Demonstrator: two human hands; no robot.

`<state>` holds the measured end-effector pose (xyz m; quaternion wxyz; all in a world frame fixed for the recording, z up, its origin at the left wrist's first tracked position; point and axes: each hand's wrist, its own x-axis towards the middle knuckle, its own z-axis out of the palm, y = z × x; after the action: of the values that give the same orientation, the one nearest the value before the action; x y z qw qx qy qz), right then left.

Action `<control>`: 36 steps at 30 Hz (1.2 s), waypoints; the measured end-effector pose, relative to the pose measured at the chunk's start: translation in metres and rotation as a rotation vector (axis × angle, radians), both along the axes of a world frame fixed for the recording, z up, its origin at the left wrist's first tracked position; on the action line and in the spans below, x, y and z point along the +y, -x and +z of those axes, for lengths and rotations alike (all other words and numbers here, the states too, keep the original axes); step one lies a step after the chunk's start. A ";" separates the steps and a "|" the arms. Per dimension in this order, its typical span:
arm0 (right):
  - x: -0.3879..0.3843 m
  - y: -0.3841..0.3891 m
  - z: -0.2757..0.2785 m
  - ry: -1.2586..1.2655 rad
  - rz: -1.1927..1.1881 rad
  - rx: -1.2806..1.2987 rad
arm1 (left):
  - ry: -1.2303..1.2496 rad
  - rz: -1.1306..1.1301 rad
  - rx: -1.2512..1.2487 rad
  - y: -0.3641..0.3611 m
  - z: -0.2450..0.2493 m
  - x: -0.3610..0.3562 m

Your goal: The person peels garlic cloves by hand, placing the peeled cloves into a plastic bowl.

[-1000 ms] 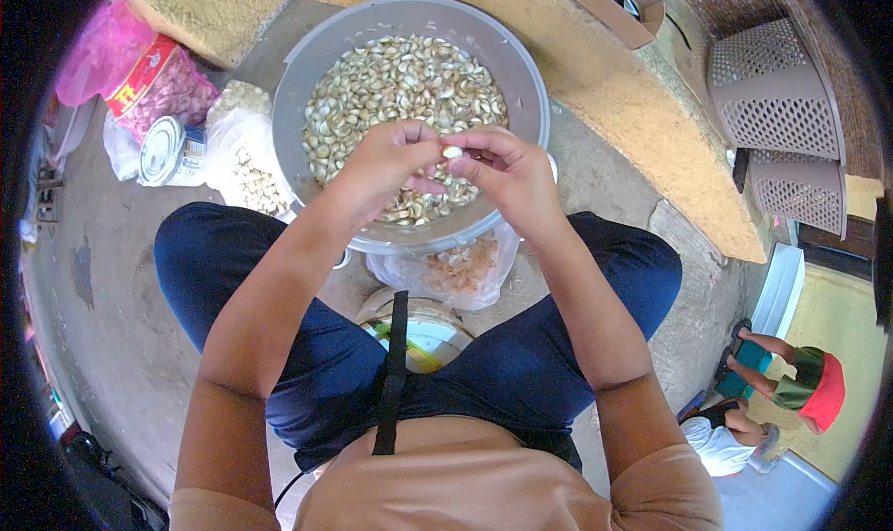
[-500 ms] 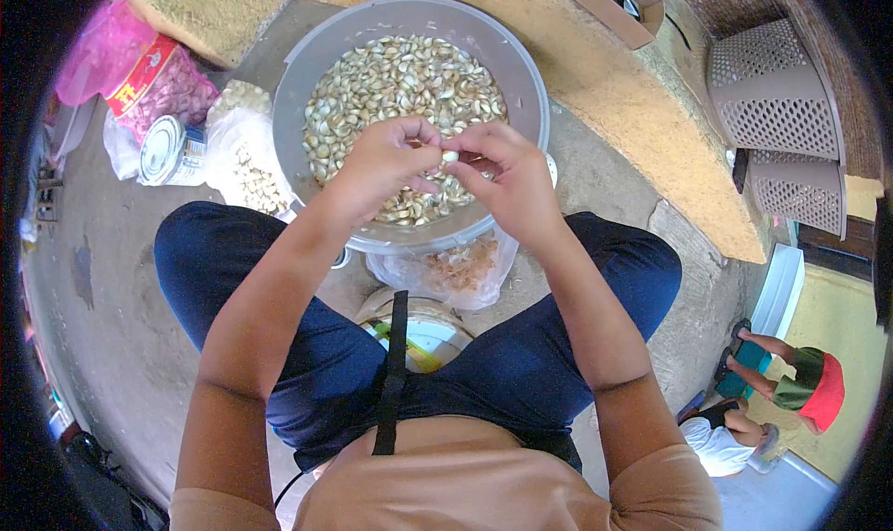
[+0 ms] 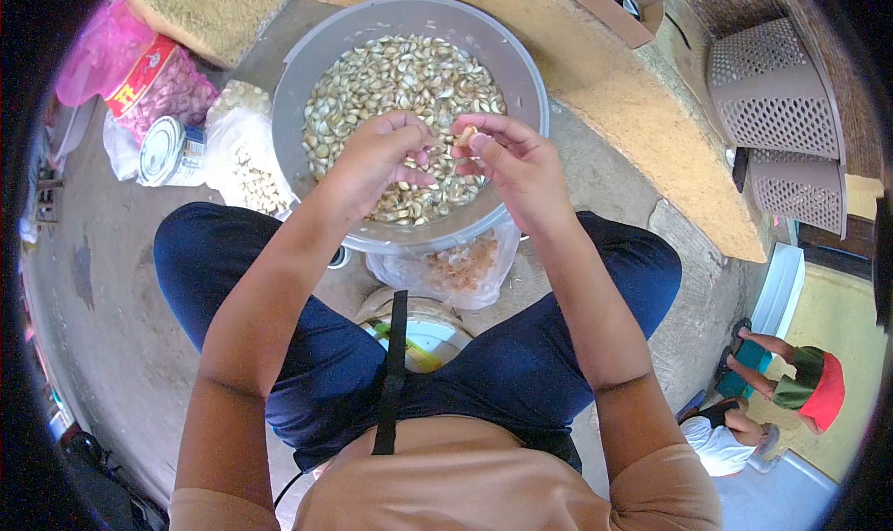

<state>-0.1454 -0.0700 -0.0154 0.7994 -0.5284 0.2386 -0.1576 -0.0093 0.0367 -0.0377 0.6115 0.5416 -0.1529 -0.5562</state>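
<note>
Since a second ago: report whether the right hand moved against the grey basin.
Yes. The right hand, pinching a clove, shifted toward the far rim of the grey basin, away from the left hand.

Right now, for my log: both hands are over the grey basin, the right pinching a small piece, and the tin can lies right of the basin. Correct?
No: head view shows the tin can left of the grey basin; the right hand pinches the small piece.

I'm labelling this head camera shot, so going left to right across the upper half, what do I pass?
Pink bag → tin can → clear bag of cloves → left hand → right hand pinching a clove → lattice baskets.
</note>
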 end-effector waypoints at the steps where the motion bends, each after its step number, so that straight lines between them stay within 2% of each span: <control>1: 0.000 0.001 0.000 0.022 0.021 0.014 | 0.012 0.012 0.002 0.001 0.002 0.000; 3: -0.001 0.001 0.001 0.067 0.065 0.043 | 0.017 0.003 -0.055 0.002 0.004 -0.001; 6: 0.000 0.002 -0.005 0.448 0.050 0.129 | 0.006 -0.051 -0.229 0.003 0.005 -0.001; 9: 0.001 0.003 0.001 0.671 0.099 0.249 | 0.003 -0.092 -0.360 0.005 0.007 -0.001; 15: 0.001 0.002 -0.001 0.909 0.038 0.110 | 0.092 -0.097 -0.509 0.008 0.003 0.000; 20: 0.002 0.001 -0.003 0.891 0.020 0.113 | 0.101 -0.076 -0.529 0.010 0.007 0.000; 26: 0.001 0.002 -0.001 0.944 0.063 0.120 | 0.005 -0.134 -0.392 0.004 0.002 0.001; 36: 0.003 0.003 0.000 0.987 0.090 0.148 | -0.029 -0.095 -0.498 0.007 -0.005 0.003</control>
<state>-0.1488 -0.0667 -0.0151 0.4411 -0.8631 0.1686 -0.1790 -0.0163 0.0399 -0.0427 0.5205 0.6629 -0.3159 -0.4357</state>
